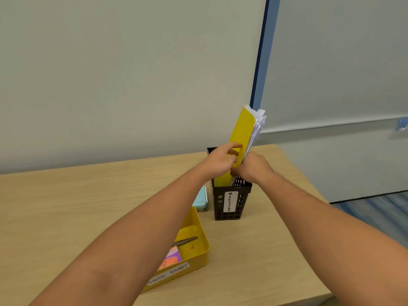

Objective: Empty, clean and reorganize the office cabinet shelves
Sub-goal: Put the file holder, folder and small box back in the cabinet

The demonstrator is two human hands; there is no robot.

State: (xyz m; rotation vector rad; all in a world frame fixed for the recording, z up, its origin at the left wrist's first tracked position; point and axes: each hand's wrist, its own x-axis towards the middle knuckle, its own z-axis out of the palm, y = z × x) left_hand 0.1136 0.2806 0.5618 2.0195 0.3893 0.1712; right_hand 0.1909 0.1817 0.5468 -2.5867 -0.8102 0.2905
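Note:
A black perforated holder (231, 203) labelled MAGAZINE stands on the wooden table (66, 206). A yellow folder (241, 129) stuffed with white papers (257, 129) stands tilted in it, rising well above its rim. My left hand (220, 161) grips the folder's yellow face, fingers curled on it. My right hand (254, 166) grips the paper side near the holder's rim, fingers hidden behind the papers.
A yellow tray (198, 250) labelled WASTE BASKET sits near the front, holding scissors (185, 241) and a colourful card (171, 258). A light blue box (201, 199) lies left of the holder. The table's right edge (309, 184) drops to a blue floor.

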